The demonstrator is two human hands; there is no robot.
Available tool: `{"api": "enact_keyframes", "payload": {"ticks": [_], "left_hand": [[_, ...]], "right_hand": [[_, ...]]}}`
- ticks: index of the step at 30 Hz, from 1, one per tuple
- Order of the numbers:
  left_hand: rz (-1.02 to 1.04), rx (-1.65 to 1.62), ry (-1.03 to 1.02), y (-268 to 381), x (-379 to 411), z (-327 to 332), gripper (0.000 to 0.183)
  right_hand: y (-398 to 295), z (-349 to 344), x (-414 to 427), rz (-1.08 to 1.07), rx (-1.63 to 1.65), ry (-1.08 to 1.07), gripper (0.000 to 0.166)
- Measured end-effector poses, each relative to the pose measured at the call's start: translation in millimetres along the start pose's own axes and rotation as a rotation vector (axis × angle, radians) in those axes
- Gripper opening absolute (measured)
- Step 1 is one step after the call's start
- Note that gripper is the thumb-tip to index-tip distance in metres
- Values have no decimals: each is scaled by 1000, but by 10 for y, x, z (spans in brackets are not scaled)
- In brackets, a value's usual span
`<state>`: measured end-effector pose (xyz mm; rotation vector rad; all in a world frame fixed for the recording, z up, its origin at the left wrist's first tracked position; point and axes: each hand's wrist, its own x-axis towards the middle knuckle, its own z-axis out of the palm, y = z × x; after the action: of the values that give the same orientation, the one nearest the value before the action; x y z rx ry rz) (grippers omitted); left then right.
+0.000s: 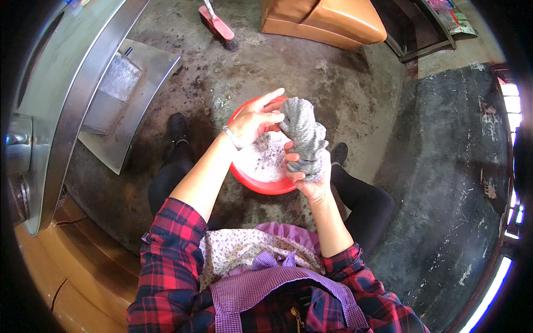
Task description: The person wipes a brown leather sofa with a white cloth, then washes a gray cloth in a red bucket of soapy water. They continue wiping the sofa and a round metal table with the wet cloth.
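A bunched grey striped cloth (303, 129) is gripped at its lower end by my right hand (313, 177), above the right side of a red plastic basin (266, 188). Whitish suds (260, 162) with dark specks cover the water in that basin. My left hand (256, 118) is over the basin's far left rim, its fingers apart and pointing toward the upper part of the cloth. The thumb and a fingertip come close to the cloth's left edge; whether they touch it I cannot tell.
The basin stands on a stained concrete floor (291, 70) between my feet. A red broom (218, 27) and a brown leather sofa part (320, 21) are ahead. At left stands a metal-edged table (83, 83) above a brown seat (83, 266). A dark scuffed wall (449, 187) runs along the right.
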<state>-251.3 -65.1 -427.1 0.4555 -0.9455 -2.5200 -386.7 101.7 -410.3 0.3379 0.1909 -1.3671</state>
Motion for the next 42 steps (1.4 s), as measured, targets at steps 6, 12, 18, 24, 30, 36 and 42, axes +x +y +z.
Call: {"api": "enact_keyframes", "payload": {"ticks": [6, 12, 18, 24, 30, 36, 42], "left_hand": [[134, -250, -170, -165, 99, 181, 90], [-73, -93, 70, -116, 146, 340, 25], [50, 369, 281, -314, 260, 282, 27], [288, 1140, 553, -561, 325, 387, 35], [210, 1119, 699, -665, 414, 332, 32], [-140, 342, 484, -351, 346, 207, 37], [-27, -162, 23, -114, 117, 117, 61]], "right_hand": [[335, 209, 3, 155, 265, -197, 81], [231, 118, 20, 146, -113, -24, 79], [79, -28, 139, 96, -926, 407, 51], [84, -342, 323, -222, -1364, 432, 48], [11, -470, 406, -231, -1559, 546, 60], [223, -193, 167, -379, -1162, 478, 62], [265, 175, -114, 65, -104, 99, 58]]}}
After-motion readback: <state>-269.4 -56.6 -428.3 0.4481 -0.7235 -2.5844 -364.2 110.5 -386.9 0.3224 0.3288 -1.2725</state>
